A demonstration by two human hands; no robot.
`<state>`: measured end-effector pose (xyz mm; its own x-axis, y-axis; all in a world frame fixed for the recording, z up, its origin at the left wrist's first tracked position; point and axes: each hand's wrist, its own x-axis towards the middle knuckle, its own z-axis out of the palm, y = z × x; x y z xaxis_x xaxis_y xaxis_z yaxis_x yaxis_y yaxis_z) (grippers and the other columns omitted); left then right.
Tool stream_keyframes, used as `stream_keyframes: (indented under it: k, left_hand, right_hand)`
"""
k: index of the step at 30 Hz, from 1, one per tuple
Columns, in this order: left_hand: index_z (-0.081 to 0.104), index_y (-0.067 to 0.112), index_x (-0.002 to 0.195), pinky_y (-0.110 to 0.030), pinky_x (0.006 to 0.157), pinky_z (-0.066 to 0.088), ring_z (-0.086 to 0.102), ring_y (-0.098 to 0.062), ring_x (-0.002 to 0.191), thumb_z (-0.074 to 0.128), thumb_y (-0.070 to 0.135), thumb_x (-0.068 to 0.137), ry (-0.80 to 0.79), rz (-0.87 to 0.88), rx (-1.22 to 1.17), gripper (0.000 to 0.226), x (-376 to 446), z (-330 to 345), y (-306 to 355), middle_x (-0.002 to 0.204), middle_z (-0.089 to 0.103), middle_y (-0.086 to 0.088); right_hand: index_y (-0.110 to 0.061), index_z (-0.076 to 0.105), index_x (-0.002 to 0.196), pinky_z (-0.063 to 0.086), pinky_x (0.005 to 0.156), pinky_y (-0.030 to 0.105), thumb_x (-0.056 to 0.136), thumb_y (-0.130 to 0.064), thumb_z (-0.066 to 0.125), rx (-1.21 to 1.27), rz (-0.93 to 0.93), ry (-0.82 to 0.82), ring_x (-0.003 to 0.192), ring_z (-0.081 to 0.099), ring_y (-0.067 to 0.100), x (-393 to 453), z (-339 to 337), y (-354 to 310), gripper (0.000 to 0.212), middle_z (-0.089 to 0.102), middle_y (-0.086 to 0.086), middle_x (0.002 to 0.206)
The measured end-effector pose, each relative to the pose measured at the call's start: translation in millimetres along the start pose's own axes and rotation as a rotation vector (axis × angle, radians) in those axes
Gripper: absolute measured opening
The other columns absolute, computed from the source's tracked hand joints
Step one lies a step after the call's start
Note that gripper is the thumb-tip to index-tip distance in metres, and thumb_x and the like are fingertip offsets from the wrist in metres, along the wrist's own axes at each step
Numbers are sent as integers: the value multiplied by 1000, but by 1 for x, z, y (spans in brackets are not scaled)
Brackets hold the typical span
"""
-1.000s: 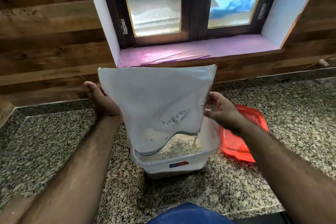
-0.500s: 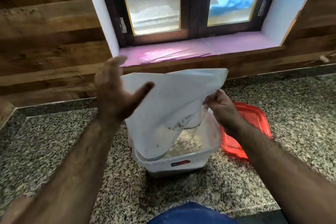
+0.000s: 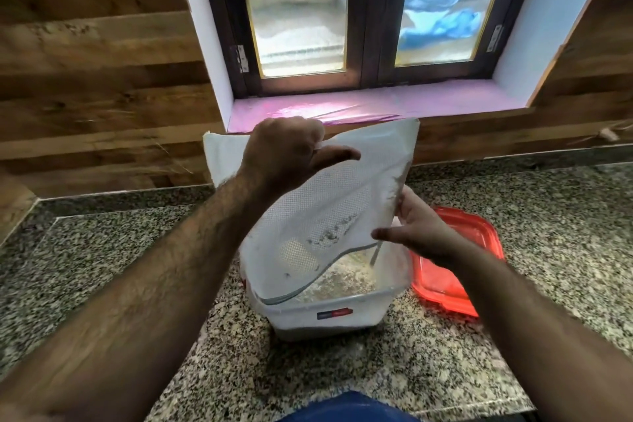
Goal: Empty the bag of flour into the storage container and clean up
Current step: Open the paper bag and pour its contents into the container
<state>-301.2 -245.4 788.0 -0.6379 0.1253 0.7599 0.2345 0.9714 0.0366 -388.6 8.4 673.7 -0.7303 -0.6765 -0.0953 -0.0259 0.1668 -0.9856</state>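
Left hand (image 3: 284, 151): raised at the upturned bottom edge of the flour bag (image 3: 318, 202), fingers curled over that edge and thumb stuck out toward the right. It appears to pinch the bag's upper hem, though the fingertips are hidden behind the plastic.

Flour bag: inverted, held above the storage container (image 3: 329, 301), its open mouth dipping inside the container's rim on the left side. It is a thin, translucent white plastic pouch, nearly flat; only specks and a small patch of flour cling to its inner wall. Judgement: now very light, limp and prone to fold or flutter, so it is best taken by the stiffer sealed corners and side seams, not the slack middle. Clinging residue will likely need a shake or tap to release.

Storage container: clear plastic tub standing near the front edge of the granite counter (image 3: 102, 250), flour lying in its base. Judgement: rigid and steady.

Right hand (image 3: 418, 233): at the bag's right seam, lower down, thumb and fingers extended and relaxed; whether it pinches the seam or merely touches it cannot be determined.

Red lid (image 3: 459, 267): lying flat on the counter, just beside the container's right wall.
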Motion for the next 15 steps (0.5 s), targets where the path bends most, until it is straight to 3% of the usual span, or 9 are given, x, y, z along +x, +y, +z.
stream_keyframes:
  k: [4, 8, 10, 12, 14, 15]
  left_hand:
    - [46, 17, 56, -25, 43, 35, 37, -15, 39, 51, 77, 94, 15, 47, 41, 71, -6, 3, -9, 48, 39, 2]
    - [38, 25, 63, -14, 54, 14, 31, -9, 42, 72, 61, 89, 98, 70, 99, 56, -12, -5, -14, 51, 33, 6]
    - [39, 25, 63, -16, 56, 19, 32, -9, 43, 76, 58, 87, 100, 85, 122, 56, -17, -3, -14, 53, 32, 7]
    - [44, 21, 59, -19, 54, 26, 33, -9, 42, 77, 57, 87, 112, 89, 125, 57, -22, 1, -14, 53, 32, 7]
    - [49, 16, 57, -20, 50, 30, 35, -10, 41, 76, 57, 88, 122, 73, 103, 58, -24, 2, -14, 52, 34, 5]
    - [50, 15, 56, -21, 48, 32, 36, -11, 40, 74, 58, 89, 121, 72, 97, 59, -25, 3, -14, 50, 37, 4]
  right_hand:
    - [-28, 59, 129, 58, 102, 42, 89, -8, 85, -515, -40, 85, 109, 69, 13, 2, 8, 11, 52, 71, -15, 111]
    - [-35, 48, 115, 40, 116, 49, 95, -22, 77, -947, -139, 36, 97, 55, 5, 6, 3, 12, 38, 53, -34, 90]
    - [-32, 49, 122, 25, 126, 54, 97, -24, 74, -1033, -110, 21, 100, 56, 5, 7, 3, 11, 36, 53, -34, 88]
    - [-25, 49, 139, 25, 129, 57, 93, -24, 80, -987, -81, 12, 116, 62, 12, 5, 4, 8, 55, 56, -33, 96]
    - [-27, 32, 161, 40, 123, 58, 79, -23, 94, -625, -68, 19, 136, 58, 21, -1, 7, 5, 103, 62, -20, 126]
    - [-37, 19, 167, 42, 122, 56, 72, -28, 99, -409, -98, 44, 146, 51, 23, -5, 9, 5, 124, 56, -9, 149]
